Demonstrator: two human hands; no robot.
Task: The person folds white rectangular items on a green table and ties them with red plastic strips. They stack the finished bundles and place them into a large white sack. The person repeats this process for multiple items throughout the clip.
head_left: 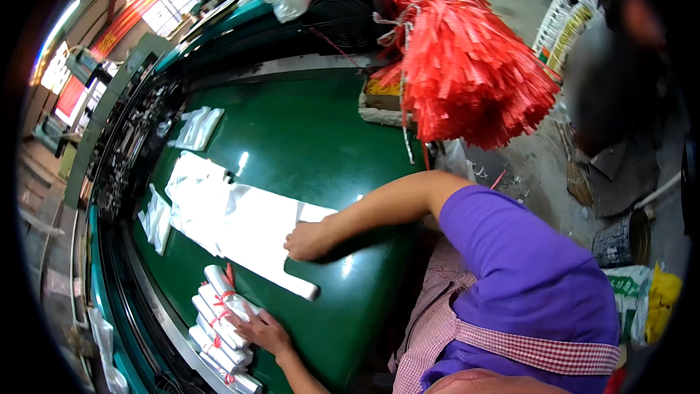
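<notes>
A stack of white plastic vest bags (255, 222) lies flat across a green table (292, 131), its two handle strips pointing toward me. My right hand (310, 240) is closed at its near edge, between the handles, with the fingers pinched on the plastic. Lower down, my left hand (264, 331) lies with fingers spread on a pile of rolled white bags (219, 321). Red plastic ties (220, 315) bind these rolls. The underside of my right hand is hidden.
Smaller white plastic pieces (197, 128) lie along the table's far left side, beside dark machinery (131, 138). A big bunch of red plastic strips (467, 58) hangs at the upper right, over a small box (380, 102). A broom (578, 179) and bucket (622, 241) stand on the right-hand floor.
</notes>
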